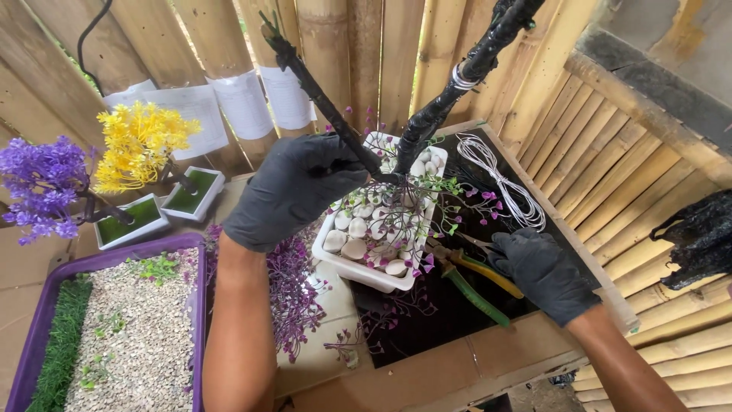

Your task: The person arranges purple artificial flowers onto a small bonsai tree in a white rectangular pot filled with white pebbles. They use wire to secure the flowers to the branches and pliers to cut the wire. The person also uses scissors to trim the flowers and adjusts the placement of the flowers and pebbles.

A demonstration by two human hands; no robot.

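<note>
My left hand (293, 187), in a black glove, grips a black wrapped branch (320, 99) of an artificial tree. The tree stands in a white rectangular pot (358, 271) filled with white pebbles, and its thicker branch (465, 76) rises toward the upper right with white wire wound around it. Thin stems with small purple and green leaves (427, 217) spread over the pot. My right hand (541, 271), also gloved in black, holds pliers with green and yellow handles (476, 286) whose jaws point toward the pot's right side.
A coil of white wire (503, 179) lies on a black mat right of the pot. Loose purple foliage (290, 294) lies by my left forearm. A purple tray of gravel and fake grass (122, 336) sits front left. Small yellow (141, 141) and purple (42, 187) artificial trees stand at the left. Bamboo walls surround.
</note>
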